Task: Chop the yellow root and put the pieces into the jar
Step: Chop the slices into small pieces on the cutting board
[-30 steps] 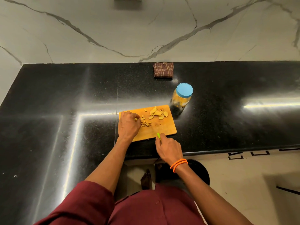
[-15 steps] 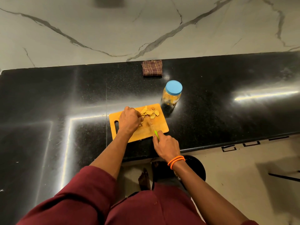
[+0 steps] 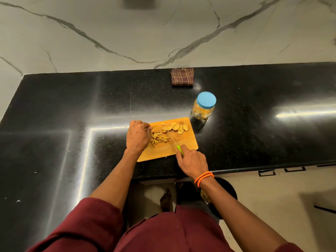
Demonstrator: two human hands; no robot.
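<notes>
Since the earlier frame the left hand has slid toward the board's left end, uncovering a heap of short cut sticks; the knife blade now lies diagonally across the cutting board between those sticks and the uncut slices at the far edge.

Right hand: wrapped around the green knife handle, forefinger along its top. Left hand: fingers curled, knuckles up, resting against the sticks; whether it pinches a piece, cannot tell.

Yellow root: all on the board, part sticks, part slices. Jar stands on the counter just beyond the board's far right corner, blue lid on.

Risks, as judged:
- Left fingertips sit close to the blade line; a slipped stroke could nick them.
- Small sticks may scatter off the board's left edge under the hand.
- Board's near edge lies near the counter lip; heavy chopping could shift it.
- Jar is lidded, so pieces cannot go in yet.
</notes>
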